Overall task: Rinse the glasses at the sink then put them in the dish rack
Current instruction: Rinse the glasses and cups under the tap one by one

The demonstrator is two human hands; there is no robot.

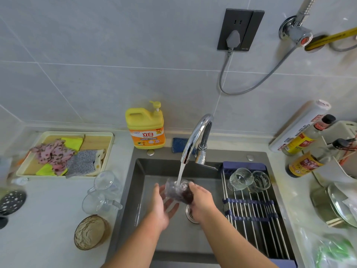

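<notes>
L to R: on the surface left of the sink sit a tray of cloths, clear mugs and an amber glass, prob. waiting for their rinse. In the sink, the left hand is palm-up w/ fingers spread and mostly straight. It cups under the left end of the glass rather than gripping it; can't tell if skin touches glass. The glass lies on its side under the running water from the tap, long axis approx left-right between the two hands. Can't tell which end is the mouth (blur + water). The right hand has its fingers curled over the glass's right end and is clamped on it, so it carries the weight. Further right, the dish rack spans the sink's right side. At its far end a ribbed glass and a plain glass stand just beside each other. Key relation: the rack is directly right of the held glass, and the right hand is the nearer one and already has the grip. Judgement: the rinse is in progress. The next move is likely a short rightward carry by the right hand to the free bars nearer the person.
</notes>
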